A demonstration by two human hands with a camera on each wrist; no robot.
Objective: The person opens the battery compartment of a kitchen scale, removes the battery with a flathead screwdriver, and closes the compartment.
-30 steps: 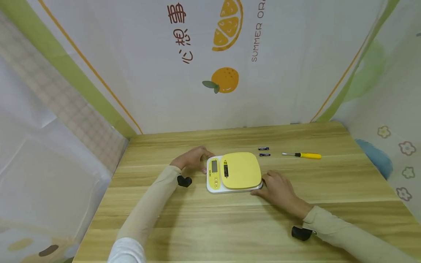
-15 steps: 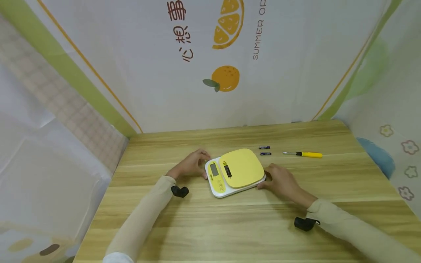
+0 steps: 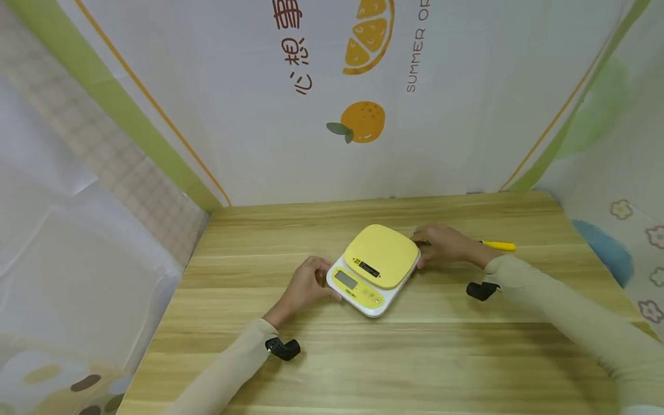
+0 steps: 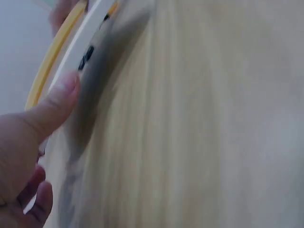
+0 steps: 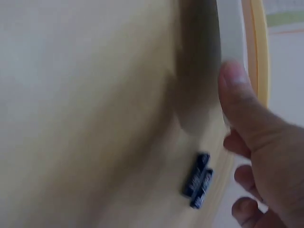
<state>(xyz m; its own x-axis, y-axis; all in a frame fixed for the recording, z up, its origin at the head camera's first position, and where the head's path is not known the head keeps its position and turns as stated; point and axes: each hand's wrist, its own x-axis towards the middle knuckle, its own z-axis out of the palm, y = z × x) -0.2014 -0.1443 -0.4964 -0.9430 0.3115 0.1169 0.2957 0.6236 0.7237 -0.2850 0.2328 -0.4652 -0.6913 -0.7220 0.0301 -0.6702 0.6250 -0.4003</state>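
A yellow and white digital kitchen scale (image 3: 383,253) is gripped between both hands and turned at an angle to the table. My left hand (image 3: 307,283) holds its near left corner beside the display, thumb (image 4: 61,97) along the white side. At the far right corner my right hand (image 3: 447,243) grips the edge, thumb (image 5: 242,97) pressed on the white rim and other fingers curled behind. Both wrist views show a dark shadow on the wood beneath the scale. The scale's display is blank.
Two small dark batteries (image 5: 199,183) lie side by side on the wooden table (image 3: 441,357), hidden by the right hand in the head view. A yellow-handled screwdriver (image 3: 500,246) lies behind the right wrist. A printed cloth (image 3: 441,132) hangs along the table's back edge.
Both hands have turned the scale counterclockwise in the head view, its display end swinging toward the near side. The right hand moved away from the viewer, the left hand nearer.
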